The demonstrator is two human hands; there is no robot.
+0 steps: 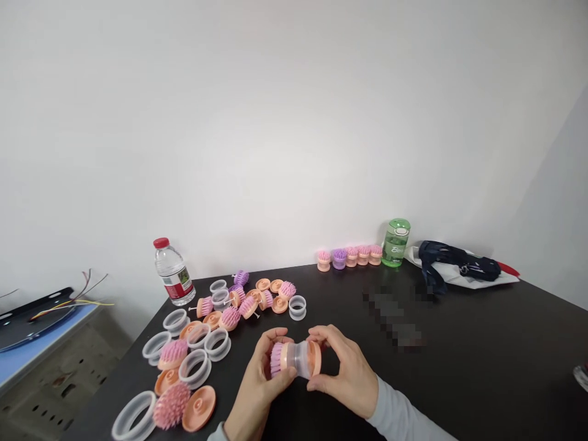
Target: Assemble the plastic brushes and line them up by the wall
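Just above the black table, my left hand (257,386) is closed around a brush head (276,360) with pink bristles pointing left. A clear plastic ring (299,360) sits against the brush head's orange base, in line with it. From the other side my right hand (345,370) grips a round orange cap (315,359) by its edge, thumb below and fingers above. The cap is at the ring's right end; whether it is fully seated I cannot tell. Part of the bristles is hidden by my left fingers.
Loose clear rings (195,369), orange caps (199,408) and pink brush heads (172,405) cover the table's left. Several assembled brushes (351,256) line the wall, near a green container (395,244). A water bottle (173,275) stands back left; a dark bag (452,262) lies right.
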